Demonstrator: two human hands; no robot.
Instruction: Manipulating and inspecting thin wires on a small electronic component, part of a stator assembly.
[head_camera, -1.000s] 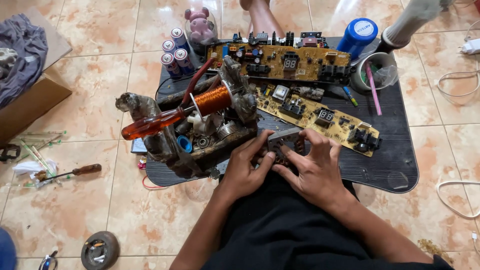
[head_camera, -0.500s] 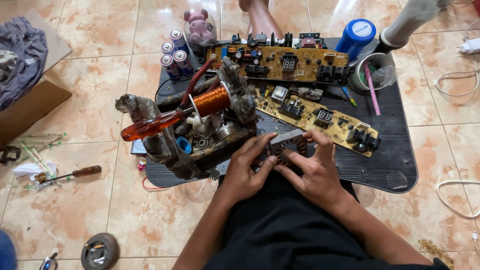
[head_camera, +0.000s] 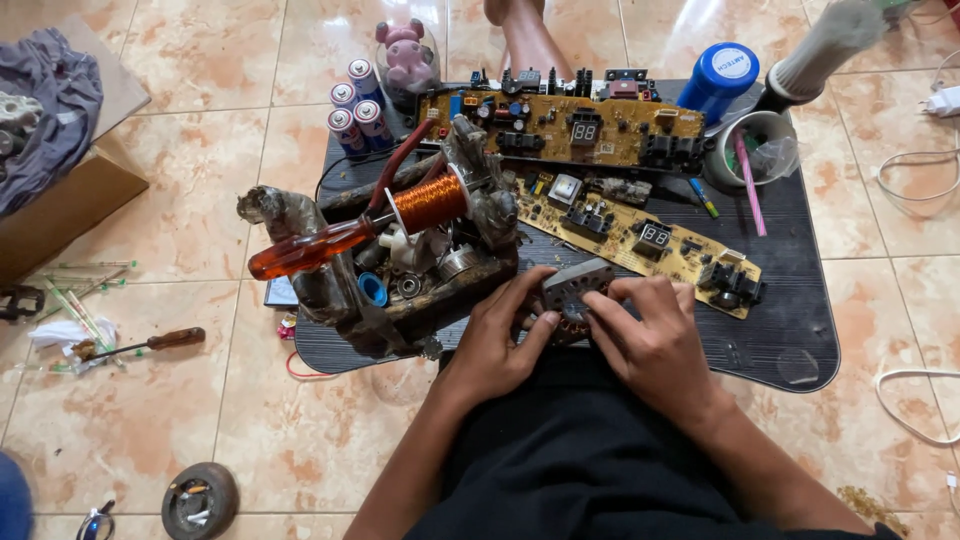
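While a small motor stator (head_camera: 575, 297) with a grey laminated core and copper windings is held at the near edge of the black tray (head_camera: 790, 300), it is gripped from both sides: the left hand (head_camera: 497, 345) is closed on its left side, and the right hand (head_camera: 650, 340) is closed over its right side, fingers (head_camera: 610, 312) bent across the top. Just left of the stator, touching the left hand's fingertips, a pile of motor scrap (head_camera: 420, 270) is seen, topped by a copper coil (head_camera: 430, 200) and an orange-handled screwdriver (head_camera: 310, 248). Beyond the hands, two brown circuit boards (head_camera: 640, 240) are laid across the tray. Batteries (head_camera: 350, 110) are stood at the far left corner.
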